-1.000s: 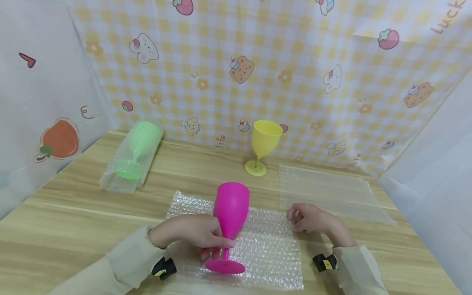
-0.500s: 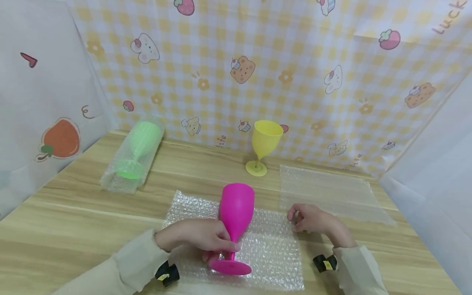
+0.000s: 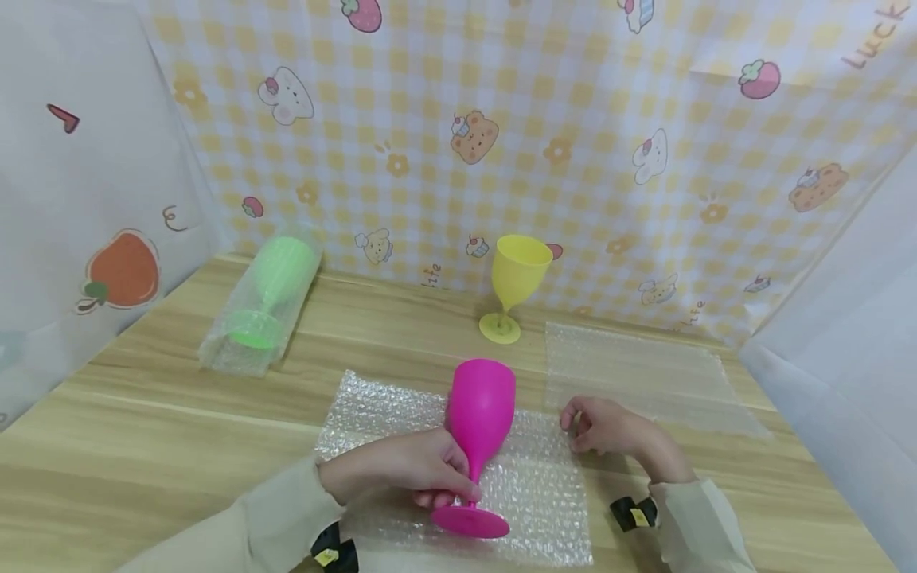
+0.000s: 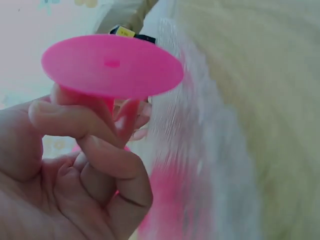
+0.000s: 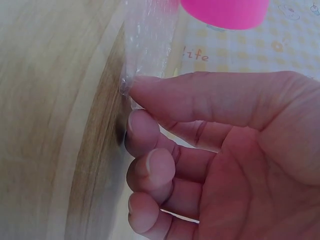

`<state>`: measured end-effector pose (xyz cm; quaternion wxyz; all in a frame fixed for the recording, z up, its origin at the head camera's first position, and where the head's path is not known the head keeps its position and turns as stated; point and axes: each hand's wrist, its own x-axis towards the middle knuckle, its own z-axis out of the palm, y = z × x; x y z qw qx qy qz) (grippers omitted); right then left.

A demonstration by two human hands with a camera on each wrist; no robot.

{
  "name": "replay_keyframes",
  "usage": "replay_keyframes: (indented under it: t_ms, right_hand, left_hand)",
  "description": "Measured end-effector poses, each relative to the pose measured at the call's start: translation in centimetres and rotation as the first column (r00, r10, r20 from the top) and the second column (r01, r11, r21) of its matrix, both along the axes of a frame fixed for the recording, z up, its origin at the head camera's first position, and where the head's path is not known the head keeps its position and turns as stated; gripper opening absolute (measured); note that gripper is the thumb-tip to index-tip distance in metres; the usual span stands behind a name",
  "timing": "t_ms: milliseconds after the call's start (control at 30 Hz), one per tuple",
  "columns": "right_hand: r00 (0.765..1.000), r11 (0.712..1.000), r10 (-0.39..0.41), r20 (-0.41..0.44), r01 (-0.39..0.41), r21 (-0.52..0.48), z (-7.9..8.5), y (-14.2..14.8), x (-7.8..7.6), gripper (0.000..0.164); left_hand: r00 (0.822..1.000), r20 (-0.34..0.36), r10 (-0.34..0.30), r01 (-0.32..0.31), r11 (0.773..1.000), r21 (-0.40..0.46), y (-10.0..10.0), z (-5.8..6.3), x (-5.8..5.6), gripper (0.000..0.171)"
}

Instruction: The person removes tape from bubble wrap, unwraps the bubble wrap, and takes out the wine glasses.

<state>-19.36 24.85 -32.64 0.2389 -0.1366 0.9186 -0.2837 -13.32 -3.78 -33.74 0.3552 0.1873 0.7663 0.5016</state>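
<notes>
Wooden tabletop [image 3: 165,430] backs onto yellow-checked cloth [image 3: 423,72]; left grip [image 3: 419,465] pinches pink goblet [image 3: 483,406], right grip [image 3: 605,426] pinches bubble wrap [image 3: 544,493].

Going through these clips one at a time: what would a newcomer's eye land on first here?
Most likely the bright pink goblet, held by its stem in the left grip over a bubble-wrap sheet at the front middle of the wooden table. Next, perhaps, the yellow goblet standing upright by the checked backdrop, and the green goblet inside clear wrapping at far left.
</notes>
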Motion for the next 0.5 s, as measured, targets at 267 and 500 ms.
replay_keyframes:
  t_ms: [267,500]
  right_hand:
    - [1.0,1.0,0.002,-0.008,-0.002,0.009,-0.08,0.0,-0.08,0.022]
    - [1.0,1.0,0.005,-0.011,-0.005,0.014,-0.08,0.0,-0.17,0.021]
  left_hand:
    - [0.996,0.094,0.007,-0.015,0.997,0.082,0.11,-0.56,-0.27,0.026]
    - [0.996,0.086,0.0,-0.01,0.992,0.127,-0.02,-0.12,-0.97,0.02]
